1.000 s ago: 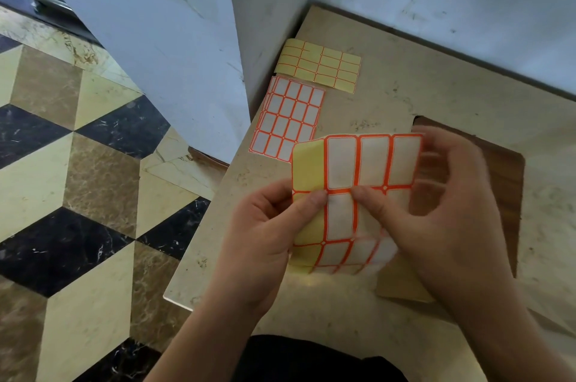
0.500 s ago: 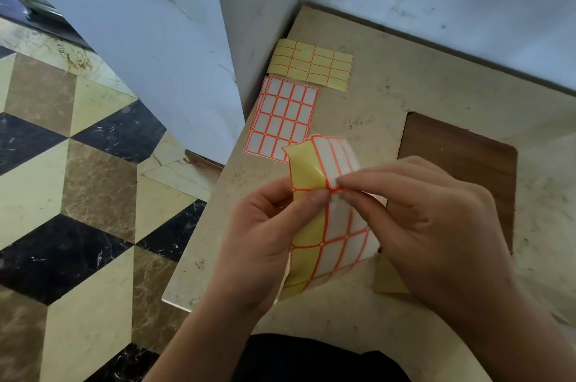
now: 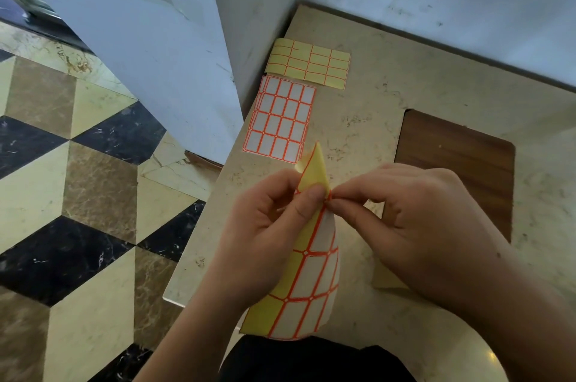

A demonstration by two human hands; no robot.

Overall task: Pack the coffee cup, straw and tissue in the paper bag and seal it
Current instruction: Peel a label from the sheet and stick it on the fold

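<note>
A label sheet [image 3: 307, 282] with orange-bordered white stickers on yellow backing is bent in front of me, its top folded over. My left hand [image 3: 265, 226] grips it, thumb pressed on the fold. My right hand [image 3: 414, 226] pinches at the sheet's right edge with thumb and fingertip, right beside the left thumb. A bit of tan paper [image 3: 386, 280] shows under my right hand; whether it is the paper bag I cannot tell. Coffee cup, straw and tissue are not in view.
Two more label sheets lie on the marble table [image 3: 389, 79]: a white and orange one [image 3: 280, 118] and a yellow one [image 3: 308, 63] behind it. A wooden inlay [image 3: 461, 160] sits at the right. White walls meet at the table's back corner. Patterned floor lies left.
The sheet went from flat and facing me to folded and bent edge-on. My right hand's fingers moved in to pinch at its edge. The view shifted slightly.
</note>
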